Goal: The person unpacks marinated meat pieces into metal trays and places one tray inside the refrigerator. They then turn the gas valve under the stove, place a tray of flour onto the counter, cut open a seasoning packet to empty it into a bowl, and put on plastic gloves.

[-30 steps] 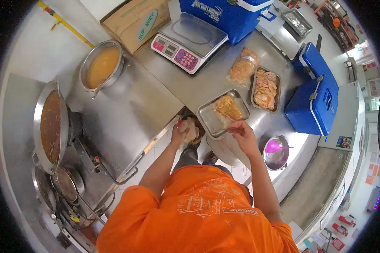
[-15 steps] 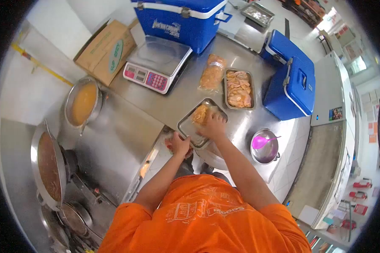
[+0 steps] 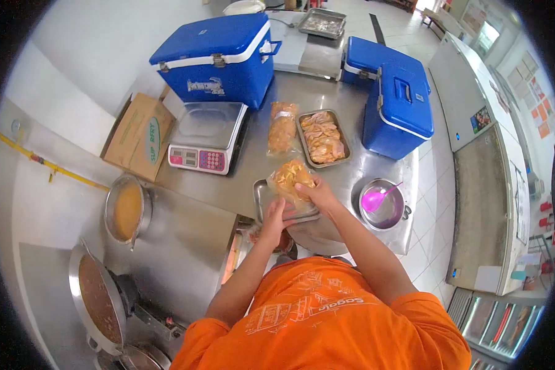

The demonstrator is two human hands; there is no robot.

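A clear plastic bag of orange-yellow marinated food, its exact kind unclear, is raised over a shallow metal tray. My right hand is closed on the bag's right side. At the lower left of the bag, my left hand has thumb and fingers around its loose plastic end. The bag hides much of the tray beneath. Just beyond lies another filled plastic bag, flat on the steel table. To its right, a metal tray of raw marinated meat pieces sits close by.
A digital scale and a large blue cooler stand at the back left, beside a cardboard box. More blue coolers are on the right. A metal bowl holds a pink ladle. Pans occupy the left side.
My right hand has lifted the bag up from inside the tray. My left hand has left the tray's rim and moved to the bag. The view has shifted.
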